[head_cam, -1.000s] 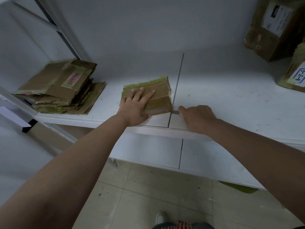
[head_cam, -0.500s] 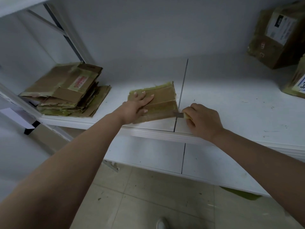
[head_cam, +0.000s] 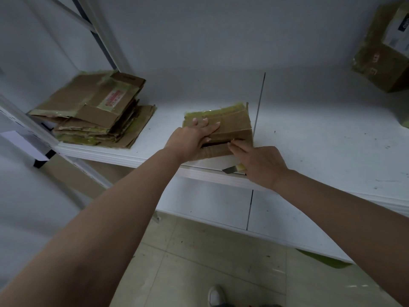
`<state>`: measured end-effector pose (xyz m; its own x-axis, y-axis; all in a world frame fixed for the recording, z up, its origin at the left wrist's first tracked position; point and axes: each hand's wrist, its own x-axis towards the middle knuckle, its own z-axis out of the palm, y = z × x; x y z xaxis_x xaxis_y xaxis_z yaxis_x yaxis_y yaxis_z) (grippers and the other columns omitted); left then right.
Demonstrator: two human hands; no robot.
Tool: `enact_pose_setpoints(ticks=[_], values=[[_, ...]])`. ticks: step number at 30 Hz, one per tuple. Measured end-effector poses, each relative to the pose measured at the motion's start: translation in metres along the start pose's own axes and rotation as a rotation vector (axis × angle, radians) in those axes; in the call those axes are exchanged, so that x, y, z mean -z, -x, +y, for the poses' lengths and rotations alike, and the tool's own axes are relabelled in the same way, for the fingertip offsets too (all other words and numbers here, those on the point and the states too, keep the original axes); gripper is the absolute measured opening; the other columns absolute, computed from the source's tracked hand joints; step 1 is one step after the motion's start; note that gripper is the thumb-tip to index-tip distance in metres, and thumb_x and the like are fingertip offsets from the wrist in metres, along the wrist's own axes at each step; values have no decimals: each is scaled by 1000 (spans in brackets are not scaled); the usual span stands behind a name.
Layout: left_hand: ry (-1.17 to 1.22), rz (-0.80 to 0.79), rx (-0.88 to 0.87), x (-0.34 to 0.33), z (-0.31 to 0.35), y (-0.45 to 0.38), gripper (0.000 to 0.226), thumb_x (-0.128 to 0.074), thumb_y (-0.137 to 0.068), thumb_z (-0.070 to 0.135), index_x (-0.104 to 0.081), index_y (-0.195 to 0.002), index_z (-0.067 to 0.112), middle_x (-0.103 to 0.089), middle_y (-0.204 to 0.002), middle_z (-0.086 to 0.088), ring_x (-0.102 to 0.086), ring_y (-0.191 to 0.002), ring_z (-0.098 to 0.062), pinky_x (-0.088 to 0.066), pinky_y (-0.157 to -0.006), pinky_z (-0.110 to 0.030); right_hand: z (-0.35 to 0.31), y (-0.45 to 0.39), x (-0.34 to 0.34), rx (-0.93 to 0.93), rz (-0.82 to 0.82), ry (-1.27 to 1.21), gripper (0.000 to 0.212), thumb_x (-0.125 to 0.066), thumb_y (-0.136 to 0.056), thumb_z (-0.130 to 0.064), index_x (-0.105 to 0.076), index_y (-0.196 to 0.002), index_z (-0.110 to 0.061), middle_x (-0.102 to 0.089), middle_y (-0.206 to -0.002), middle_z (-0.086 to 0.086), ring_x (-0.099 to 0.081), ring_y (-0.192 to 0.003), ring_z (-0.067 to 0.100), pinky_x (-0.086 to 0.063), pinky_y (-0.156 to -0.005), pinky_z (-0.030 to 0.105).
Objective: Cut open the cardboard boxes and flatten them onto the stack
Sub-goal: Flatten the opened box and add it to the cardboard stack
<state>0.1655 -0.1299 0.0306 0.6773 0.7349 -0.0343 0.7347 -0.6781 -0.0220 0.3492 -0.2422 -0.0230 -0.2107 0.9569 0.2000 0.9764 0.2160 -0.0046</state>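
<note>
Small cardboard box [head_cam: 223,127] at front edge of white shelf [head_cam: 321,138], beside panel seam; looks light, thin-walled, stiff only along creases, taped top slick. Your left hand [head_cam: 194,138] presses flat on it, fingers straight. Your right hand [head_cam: 261,163] curls round utility knife [head_cam: 231,169], index fingertip at open slit. Take hold by flap edges. Flattened stack [head_cam: 93,114] at left end: rough, frayed board.
</note>
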Motion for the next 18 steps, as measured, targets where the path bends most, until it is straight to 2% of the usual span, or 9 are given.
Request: enact_pose_setpoints(ticks=[2,5,9,11,13,16,18], values=[[-24,7,-7,-1,-1,0,49,-31,-105,28,-17,-151,39,-20,-160,1,-16,-147,-26,-40,-104,-45,-7,-6,4,-43,-36,12,54,-56,-90,-22,-36,-139,-14,-39,-138,4,-57,-75,24,-46,-60,31],[-49,-8,-8,-1,-4,-1,49,-29,-105,30,-14,-151,40,-19,-160,2,-17,-147,-26,-40,-105,-46,-12,-15,11,-28,-70,-7,37,-53,-92,-31,-49,-126,-18,-41,-125,3,-51,-72,18,-40,-61,28],[-56,-30,-15,3,-1,-3,49,-28,-105,32,-12,-152,39,-18,-160,1,-16,-147,-28,-37,-107,-48,-5,-9,9,60,-149,-78,28,-52,-93,-34,-62,-116,-23,-47,-116,-4,-55,-78,18,-48,-70,30],[-61,-45,-25,5,1,-4,50,-29,-105,34,-12,-152,39,-17,-161,0,-16,-147,-28,-36,-107,-47,-3,-5,5,77,-129,-93,27,-50,-94,-35,-64,-114,-23,-48,-114,-4,-54,-77,19,-48,-69,30],[-58,-53,-29,7,4,-3,51,-31,-104,36,-13,-152,37,-16,-161,0,-17,-147,-28,-36,-107,-47,-4,-3,2,77,-103,-109,27,-44,-97,-37,-62,-109,-20,-51,-106,-5,-51,-71,17,-47,-66,29],[-30,-74,-51,11,2,-3,54,-35,-103,39,-14,-152,36,-14,-161,0,-17,-147,-27,-32,-109,-46,-4,-1,-2,37,-70,-142,27,-33,-99,-39,-49,-99,-17,-53,-88,-7,-48,-61,16,-45,-61,27],[23,-72,-66,16,-3,-5,57,-41,-101,42,-19,-152,34,-16,-160,1,-19,-146,-25,-26,-112,-42,-3,1,-6,31,-71,-156,22,-31,-98,-41,-39,-94,-21,-56,-88,-4,-51,-61,17,-45,-61,27]])
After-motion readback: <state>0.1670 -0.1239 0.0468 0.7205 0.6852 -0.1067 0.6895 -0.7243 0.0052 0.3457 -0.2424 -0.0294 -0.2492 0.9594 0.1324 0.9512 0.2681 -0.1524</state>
